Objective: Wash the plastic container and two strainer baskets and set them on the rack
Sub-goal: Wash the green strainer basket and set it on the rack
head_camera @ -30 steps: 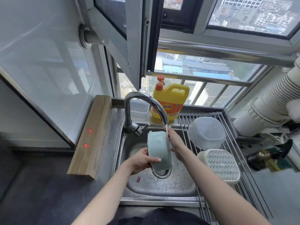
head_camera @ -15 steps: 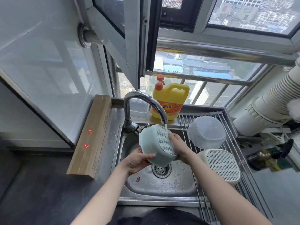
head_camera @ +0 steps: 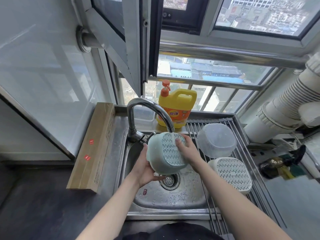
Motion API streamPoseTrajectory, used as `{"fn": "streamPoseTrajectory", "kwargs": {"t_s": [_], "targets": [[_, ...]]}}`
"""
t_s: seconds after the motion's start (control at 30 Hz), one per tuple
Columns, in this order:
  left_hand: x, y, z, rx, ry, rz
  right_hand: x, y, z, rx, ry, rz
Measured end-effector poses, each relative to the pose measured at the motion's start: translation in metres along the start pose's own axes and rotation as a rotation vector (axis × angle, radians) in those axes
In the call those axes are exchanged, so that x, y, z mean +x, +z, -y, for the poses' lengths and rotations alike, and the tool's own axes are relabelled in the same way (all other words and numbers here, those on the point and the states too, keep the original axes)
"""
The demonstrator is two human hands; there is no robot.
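A pale green strainer basket (head_camera: pixel 168 154) is held over the sink (head_camera: pixel 173 194), tilted with its slotted bottom turned up towards me. Water from the tap (head_camera: pixel 147 110) runs onto that bottom. My left hand (head_camera: pixel 147 168) grips the basket's lower left rim from below. My right hand (head_camera: pixel 187 149) lies on the slotted bottom with its fingers spread flat. On the rack (head_camera: pixel 194 126) to the right, a clear plastic container (head_camera: pixel 216 140) sits upside down. In front of it a white strainer basket (head_camera: pixel 231 174) also lies bottom up.
A yellow dish soap bottle (head_camera: pixel 176 108) stands behind the sink beside a small clear tub (head_camera: pixel 144 114). A long cardboard box (head_camera: pixel 94 148) lies along the sink's left edge. A sponge and dark brush (head_camera: pixel 284 163) lie on the right counter. An open window frame (head_camera: pixel 121 45) hangs overhead.
The green basket has turned from edge-on to bottom-up under the running water. My right hand has slid onto its slotted bottom, and my left hand has shifted under the rim.
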State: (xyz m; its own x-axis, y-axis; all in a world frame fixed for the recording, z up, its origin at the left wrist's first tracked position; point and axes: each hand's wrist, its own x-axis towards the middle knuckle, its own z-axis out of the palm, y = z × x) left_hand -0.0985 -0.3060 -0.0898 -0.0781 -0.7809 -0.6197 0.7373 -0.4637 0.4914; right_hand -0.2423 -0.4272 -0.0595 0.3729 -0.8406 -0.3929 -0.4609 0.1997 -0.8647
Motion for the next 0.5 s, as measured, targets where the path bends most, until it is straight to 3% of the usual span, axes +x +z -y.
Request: {"fn": "streamPoseTrajectory", "kwargs": {"t_s": [0.23,0.4,0.5], "targets": [[0.005,0.011,-0.001,0.173,0.018,-0.153,0.003,0.003,0.018,0.105,0.009,-0.092],[0.000,0.001,-0.005,0.060,0.226,-0.095,0.008,0.007,0.024,-0.139,-0.017,-0.034],[-0.005,-0.005,-0.010,-0.078,0.238,-0.020,0.011,0.014,0.023,-0.234,0.009,0.031]]}}
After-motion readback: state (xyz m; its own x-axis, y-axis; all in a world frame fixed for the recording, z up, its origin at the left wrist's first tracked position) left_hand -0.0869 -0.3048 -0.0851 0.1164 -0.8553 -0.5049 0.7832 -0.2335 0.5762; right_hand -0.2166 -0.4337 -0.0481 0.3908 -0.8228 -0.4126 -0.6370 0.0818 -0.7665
